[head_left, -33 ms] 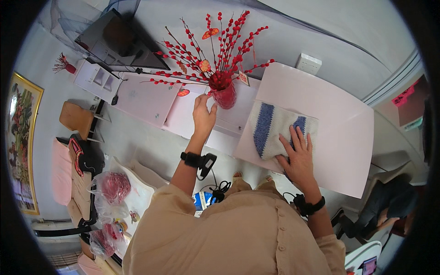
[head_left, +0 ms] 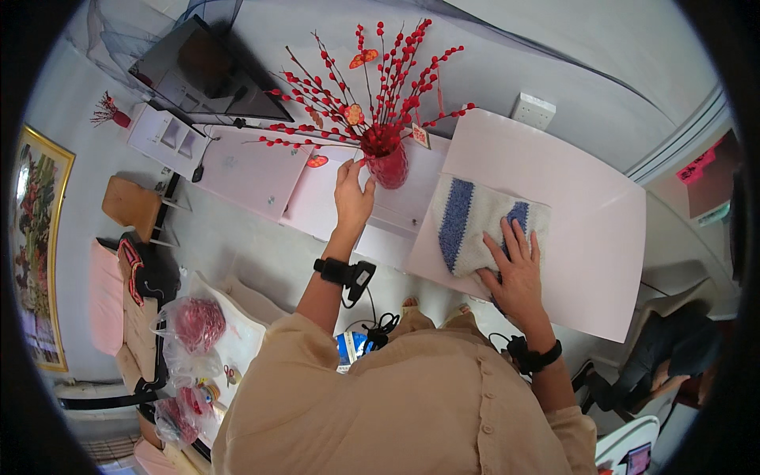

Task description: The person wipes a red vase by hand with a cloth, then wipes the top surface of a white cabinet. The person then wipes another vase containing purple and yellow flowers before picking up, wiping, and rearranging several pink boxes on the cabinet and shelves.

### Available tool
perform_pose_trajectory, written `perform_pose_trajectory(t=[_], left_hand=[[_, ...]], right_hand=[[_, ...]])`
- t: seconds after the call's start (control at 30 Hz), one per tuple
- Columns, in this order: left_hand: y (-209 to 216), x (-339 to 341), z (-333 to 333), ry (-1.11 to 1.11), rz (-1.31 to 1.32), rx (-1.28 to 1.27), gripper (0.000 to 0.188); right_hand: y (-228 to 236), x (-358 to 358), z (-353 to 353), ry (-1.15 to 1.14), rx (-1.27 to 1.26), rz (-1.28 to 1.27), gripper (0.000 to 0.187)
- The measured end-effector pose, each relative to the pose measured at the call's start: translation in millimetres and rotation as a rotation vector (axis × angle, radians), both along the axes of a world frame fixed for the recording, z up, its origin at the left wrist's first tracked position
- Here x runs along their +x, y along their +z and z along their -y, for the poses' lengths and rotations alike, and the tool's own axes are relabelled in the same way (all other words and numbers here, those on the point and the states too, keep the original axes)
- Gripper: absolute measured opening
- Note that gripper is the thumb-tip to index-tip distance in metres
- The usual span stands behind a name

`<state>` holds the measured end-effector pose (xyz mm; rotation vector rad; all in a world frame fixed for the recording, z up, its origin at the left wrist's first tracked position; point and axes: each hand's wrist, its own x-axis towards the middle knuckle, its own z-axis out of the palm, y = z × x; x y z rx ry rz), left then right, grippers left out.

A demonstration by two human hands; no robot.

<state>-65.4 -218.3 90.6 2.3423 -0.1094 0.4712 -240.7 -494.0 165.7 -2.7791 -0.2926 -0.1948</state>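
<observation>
A red textured vase point(head_left: 389, 168) stands on the low cabinet ahead of me, filled with branches of red berries point(head_left: 396, 79) that fan out. My left hand point(head_left: 353, 196) is at the vase's left side, thumb apart from the fingers. Its fingertips are close to the vase; whether they touch cannot be made out. To the right, a folded white cloth with blue stripes point(head_left: 475, 226) lies on the pale pink tabletop point(head_left: 590, 245). My right hand point(head_left: 516, 273) rests flat on the cloth's right part, fingers spread, hiding some of it.
A white socket point(head_left: 533, 111) is on the wall behind the tabletop. Left of the vase are the pink cabinet top point(head_left: 249, 170) and a television point(head_left: 210, 75). On a white table point(head_left: 237, 332) at lower left lie plastic bags of red material point(head_left: 198, 323) and scissors point(head_left: 230, 374).
</observation>
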Motion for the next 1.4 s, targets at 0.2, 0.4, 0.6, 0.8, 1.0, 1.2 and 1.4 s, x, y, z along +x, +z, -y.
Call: perform_pose_trajectory(t=[0.2, 0.4, 0.6, 0.8, 1.0, 1.2, 1.4], left_hand=[[-39, 43, -2, -0.073, -0.044, 0.17, 0.037], [-33, 50, 7, -0.131, 0.041, 0.129, 0.025], [11, 33, 4, -0.235, 0.152, 0.15, 0.026], [99, -10, 12, -0.309, 0.172, 0.095, 0.026], [148, -33, 28, -0.439, 0.315, 0.15, 0.026], [190, -35, 57, -0.568, 0.348, 0.118, 0.025], [190, -34, 113, -0.806, 0.263, 0.001, 0.026]], right_hand=[[2, 0, 0, -0.019, 0.046, 0.002, 0.05], [-8, -3, 7, -0.039, 0.109, 0.058, 0.046], [-16, 1, 8, -0.081, 0.148, 0.109, 0.041], [-21, 4, 10, -0.067, 0.156, 0.16, 0.038], [-27, 1, 9, -0.08, 0.233, 0.206, 0.032], [-20, -14, 23, -0.09, 0.373, 0.214, 0.027], [-21, -66, 78, -0.458, 0.395, 0.278, 0.033]])
